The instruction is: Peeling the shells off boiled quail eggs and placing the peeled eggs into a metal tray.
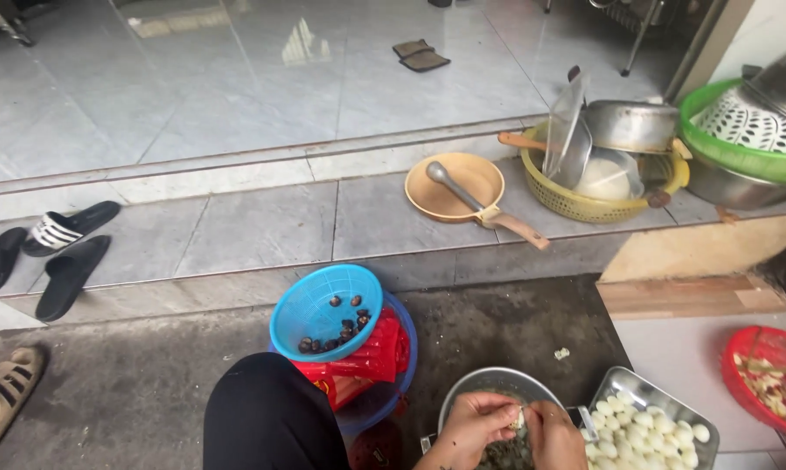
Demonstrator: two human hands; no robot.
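Grey tiled steps run across our view, with dark concrete floor (131, 383) below where we crouch. At nine o'clock black slippers (57, 252) lie left on the step, out of the working area. At six o'clock a blue colander (310, 305) with a few dark nuts leans on a red stool (375, 352), tilted toward us, probably for easy reach. Our left hand (475, 426) and right hand (554, 435) meet over a metal bowl (497, 383), both pinched shut on one small pale egg (520, 421), so bits of shell likely drop into the bowl. Just at four o'clock a steel tray (624, 383) holds the peeled white eggs. At one o'clock sits a yellow pan (475, 178).
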